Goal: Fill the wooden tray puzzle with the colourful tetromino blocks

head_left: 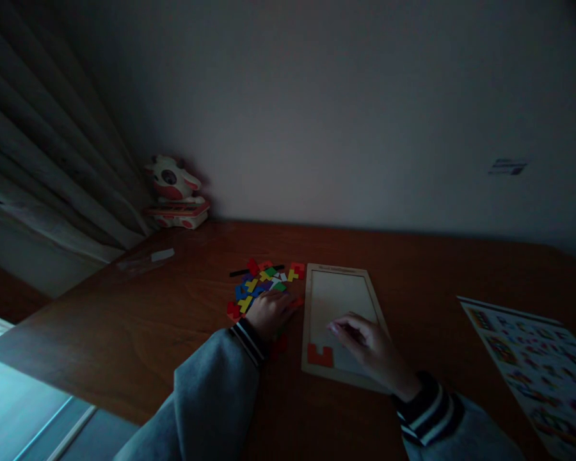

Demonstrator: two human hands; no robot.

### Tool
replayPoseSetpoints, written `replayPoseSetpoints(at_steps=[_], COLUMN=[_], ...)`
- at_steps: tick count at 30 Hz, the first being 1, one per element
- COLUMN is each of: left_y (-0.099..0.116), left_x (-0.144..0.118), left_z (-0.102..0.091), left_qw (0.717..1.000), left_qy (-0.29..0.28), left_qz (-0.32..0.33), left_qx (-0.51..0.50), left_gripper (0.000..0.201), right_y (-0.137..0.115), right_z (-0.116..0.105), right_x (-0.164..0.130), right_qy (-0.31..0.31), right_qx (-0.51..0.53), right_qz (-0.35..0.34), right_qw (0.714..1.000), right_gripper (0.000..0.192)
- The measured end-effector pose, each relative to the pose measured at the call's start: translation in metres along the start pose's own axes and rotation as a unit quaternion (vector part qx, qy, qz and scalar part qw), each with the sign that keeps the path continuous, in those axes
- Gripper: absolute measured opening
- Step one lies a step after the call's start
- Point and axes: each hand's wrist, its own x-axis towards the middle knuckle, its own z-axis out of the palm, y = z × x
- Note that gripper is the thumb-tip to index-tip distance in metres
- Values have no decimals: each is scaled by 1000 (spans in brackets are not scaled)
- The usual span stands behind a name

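Note:
My left hand (271, 312) lies low over the near side of a heap of colourful flat puzzle pieces (254, 285), palm down, fingers stretched to the right. An orange-red puzzle piece (296, 303) shows at its fingertips; whether they grip it I cannot tell. Right of the heap is a shallow wooden puzzle tray (308, 320) with a pale bottom. One U-shaped orange-red piece (320, 356) sits in its near left corner. Over the tray's right half hovers my right hand (365, 339), fingers curled and thumb against the forefinger, with nothing visible in them.
A printed sheet (532, 365) with coloured figures lies on the brown table (173, 326) at the right. A cow-shaped toy keyboard (176, 195) stands at the back left, near the curtain (52, 147). Clear plastic wrap with a white label (162, 255) lies before it.

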Motion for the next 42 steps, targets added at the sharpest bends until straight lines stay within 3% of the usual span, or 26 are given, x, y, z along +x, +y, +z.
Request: replayPoseSetpoints(at_steps=[12, 16, 21, 25, 28, 31, 35, 42], left_y=[4, 18, 43, 51, 51, 48, 46, 46], left_x=[-1, 0, 2, 4, 5, 3, 1, 0], left_z=[-1, -12, -22, -23, -21, -18, -15, -14], left_qw=[998, 986, 956, 953, 967, 977, 971, 963], left_qy=[55, 97, 90, 82, 91, 55, -3, -39], left_qz=[36, 124, 231, 243, 200, 177, 203, 215], left_qx=[19, -63, -158, -160, -131, -104, -128, -155], left_gripper=[27, 25, 26, 24, 24, 24, 22, 22], right_y=[-3, -1, -3, -6, 0, 9, 17, 16], right_z=[-1, 1, 4, 1, -6, -15, -23, -28], right_x=[-1, -1, 1, 2, 3, 1, -3, -5], right_qy=[6, 16, -9, -37, -22, -2, -30, -37], right_qx=[25, 64, 128, 141, 107, 11, -112, -169], right_qz=[14, 31, 34, 38, 45, 40, 23, -12], right_qw=[1000, 997, 991, 989, 993, 999, 993, 985], right_gripper=[35, 39, 43, 39, 39, 37, 32, 24])
